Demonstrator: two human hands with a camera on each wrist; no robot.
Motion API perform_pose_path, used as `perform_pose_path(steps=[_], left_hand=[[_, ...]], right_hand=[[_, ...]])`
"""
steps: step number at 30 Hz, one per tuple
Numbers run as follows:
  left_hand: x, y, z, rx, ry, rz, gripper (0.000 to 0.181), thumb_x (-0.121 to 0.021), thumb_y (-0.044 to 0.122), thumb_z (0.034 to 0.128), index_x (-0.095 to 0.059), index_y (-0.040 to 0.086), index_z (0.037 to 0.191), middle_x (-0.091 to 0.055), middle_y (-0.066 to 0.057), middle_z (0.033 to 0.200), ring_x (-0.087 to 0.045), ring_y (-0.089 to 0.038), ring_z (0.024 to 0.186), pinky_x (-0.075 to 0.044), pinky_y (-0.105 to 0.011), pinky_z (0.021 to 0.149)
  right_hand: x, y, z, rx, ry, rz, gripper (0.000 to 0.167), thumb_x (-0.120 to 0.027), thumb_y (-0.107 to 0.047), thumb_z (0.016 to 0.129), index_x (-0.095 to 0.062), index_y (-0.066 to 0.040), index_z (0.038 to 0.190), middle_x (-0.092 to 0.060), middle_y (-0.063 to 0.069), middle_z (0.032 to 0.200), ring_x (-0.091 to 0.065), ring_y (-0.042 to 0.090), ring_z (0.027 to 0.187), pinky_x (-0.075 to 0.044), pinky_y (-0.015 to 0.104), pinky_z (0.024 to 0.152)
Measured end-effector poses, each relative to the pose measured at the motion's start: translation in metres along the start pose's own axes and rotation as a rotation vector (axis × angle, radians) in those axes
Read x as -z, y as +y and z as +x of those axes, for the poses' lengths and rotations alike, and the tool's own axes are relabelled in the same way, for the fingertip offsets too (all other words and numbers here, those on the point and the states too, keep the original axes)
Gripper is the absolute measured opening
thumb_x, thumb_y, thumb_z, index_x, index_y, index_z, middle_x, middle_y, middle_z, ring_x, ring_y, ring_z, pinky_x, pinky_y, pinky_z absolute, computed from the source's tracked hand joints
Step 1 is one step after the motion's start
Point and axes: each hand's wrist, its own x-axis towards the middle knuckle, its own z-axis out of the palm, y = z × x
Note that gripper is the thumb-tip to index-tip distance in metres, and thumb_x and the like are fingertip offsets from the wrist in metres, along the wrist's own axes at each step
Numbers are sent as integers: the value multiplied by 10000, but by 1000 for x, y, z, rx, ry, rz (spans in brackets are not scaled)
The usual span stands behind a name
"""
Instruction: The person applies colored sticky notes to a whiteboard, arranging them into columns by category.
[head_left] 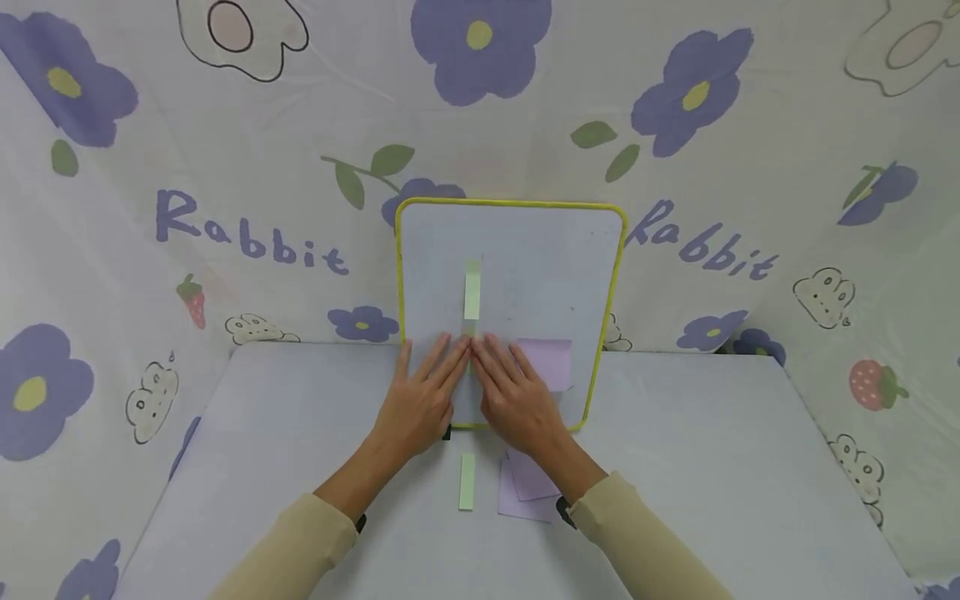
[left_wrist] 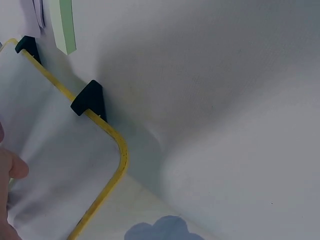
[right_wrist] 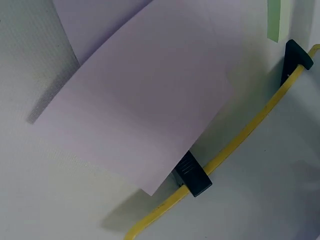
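Observation:
A small whiteboard (head_left: 435, 250) with a yellow rim stands upright on the table. My left hand (head_left: 416, 407) and right hand (head_left: 523, 408) press its lower part, fingers straight and fingertips meeting at a pale green sticky strip (head_left: 470, 328), mostly covered by them. Directly above, another green strip (head_left: 472, 293) is stuck on the board. Beside my right fingers is a purple sticky note (head_left: 555, 362) on the board. The left wrist view shows part of the left hand (left_wrist: 11, 167) against the board; in the right wrist view the right hand is out of sight.
On the table (head_left: 675, 467) before the board lie a loose green strip (head_left: 467, 482) and overlapping purple sheets (right_wrist: 135, 95), partly under my right forearm. Black feet (left_wrist: 90, 100) hold the board's bottom edge. A patterned cloth (head_left: 525, 142) hangs behind the table.

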Motion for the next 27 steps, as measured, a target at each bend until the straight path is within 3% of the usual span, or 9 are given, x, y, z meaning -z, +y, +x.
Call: perform_pose_path(steps=[8, 15, 22, 27], left_hand=[[1, 4, -3, 16, -35, 18, 751, -611, 279, 882, -336, 69, 1548, -257, -43, 1632, -237, -260, 1497, -240, -657, 1114], [4, 5, -4, 18, -1, 18, 748, -638, 278, 861, -380, 63, 1530, -302, -51, 1615, -265, -267, 1487, -272, -653, 1101], [11, 14, -7, 21, 50, -58, 713, -639, 241, 847, -431, 58, 1504, -360, -65, 1586, -304, -269, 1471, -315, -645, 1080], [14, 28, -14, 2, 84, -171, 667, -631, 196, 850, -468, 26, 1474, -394, -100, 1564, -353, -271, 1448, -386, -578, 1061]], right_hand=[[-1, -3, -4, 1, -27, 7, 650, -662, -191, 872, -466, 20, 1455, -410, 137, 1543, -307, 276, 1468, -257, 451, 1177], [4, -5, -4, -4, -16, 40, 656, -670, -183, 856, -477, 20, 1450, -422, 134, 1538, -321, 287, 1462, -270, 464, 1170], [33, -5, -12, -33, 5, 191, 619, -688, -171, 835, -536, 15, 1406, -487, 153, 1488, -411, 318, 1406, -349, 491, 1117], [50, 1, -39, -81, 14, 337, 555, -694, -119, 832, -575, 24, 1355, -540, 179, 1427, -540, 318, 1286, -446, 458, 1042]])
